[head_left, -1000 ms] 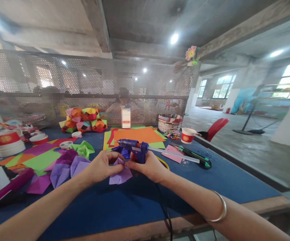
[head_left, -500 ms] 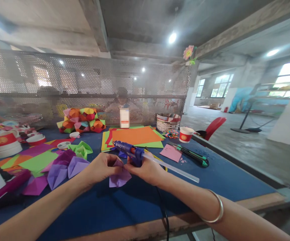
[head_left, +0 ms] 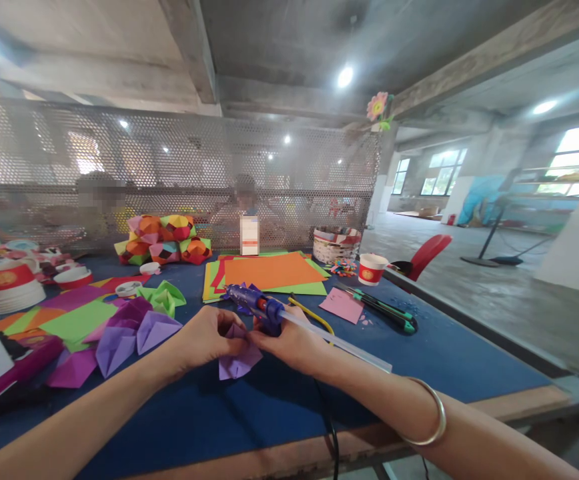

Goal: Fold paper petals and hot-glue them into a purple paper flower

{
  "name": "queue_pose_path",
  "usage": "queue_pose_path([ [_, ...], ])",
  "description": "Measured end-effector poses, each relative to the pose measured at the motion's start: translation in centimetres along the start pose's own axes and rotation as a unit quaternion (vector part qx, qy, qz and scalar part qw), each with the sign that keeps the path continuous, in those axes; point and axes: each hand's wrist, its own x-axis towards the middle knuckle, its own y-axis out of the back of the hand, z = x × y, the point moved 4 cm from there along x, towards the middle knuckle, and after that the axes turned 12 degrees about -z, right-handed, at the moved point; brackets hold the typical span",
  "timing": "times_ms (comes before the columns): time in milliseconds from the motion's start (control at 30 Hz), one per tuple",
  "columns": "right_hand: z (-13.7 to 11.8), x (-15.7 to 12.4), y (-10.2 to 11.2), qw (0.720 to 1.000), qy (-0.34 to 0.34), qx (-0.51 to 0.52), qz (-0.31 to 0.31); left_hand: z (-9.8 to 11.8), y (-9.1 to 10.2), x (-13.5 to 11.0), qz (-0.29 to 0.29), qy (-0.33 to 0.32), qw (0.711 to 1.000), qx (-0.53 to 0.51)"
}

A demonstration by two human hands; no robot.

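My left hand [head_left: 214,340] pinches a folded piece of light purple paper [head_left: 239,363] between thumb and fingers, just above the blue table. Close beside it, my right hand [head_left: 289,340] is closed around a blue glue gun [head_left: 257,303], its nozzle pointing away to the left. A long clear glue stick [head_left: 339,340] juts from the gun's back over my right wrist. The right thumb and fingertip reach the edge of the purple paper. Folded purple paper pieces [head_left: 119,333] and a green one [head_left: 164,297] lie left of my hands.
Behind my hands is a stack of coloured sheets [head_left: 274,270]. A utility knife [head_left: 389,313], pink paper [head_left: 342,305], a paper cup [head_left: 372,268] and a woven basket [head_left: 337,244] stand or lie at right. Paper balls [head_left: 162,239] sit by the mesh partition [head_left: 169,153].
The glue gun's tail and stick have dipped slightly and shifted a little left. The purple paper has tilted slightly in my left hand; both hands keep their hold.
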Motion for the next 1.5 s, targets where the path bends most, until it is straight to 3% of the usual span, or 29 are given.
queue_pose_path([
  [233, 0.3, 0.5, -0.1, 0.995, -0.037, 0.087, -0.011, 0.4, 0.6, -0.3, 0.05, 0.027, 0.996, 0.072],
  [433, 0.5, 0.8, -0.4, 0.982, -0.06, 0.172, -0.046, 0.7, 0.9, -0.2, 0.082, 0.017, 0.994, 0.065],
  [933, 1.1, 0.8, -0.4, 0.99, -0.051, 0.128, 0.011, 0.2, 0.5, 0.2, 0.113, -0.083, 0.979, 0.146],
  [1500, -0.5, 0.2, -0.2, 0.996, -0.047, 0.03, 0.064, 0.0, 0.2, 0.3, 0.161, -0.078, 0.977, 0.112],
])
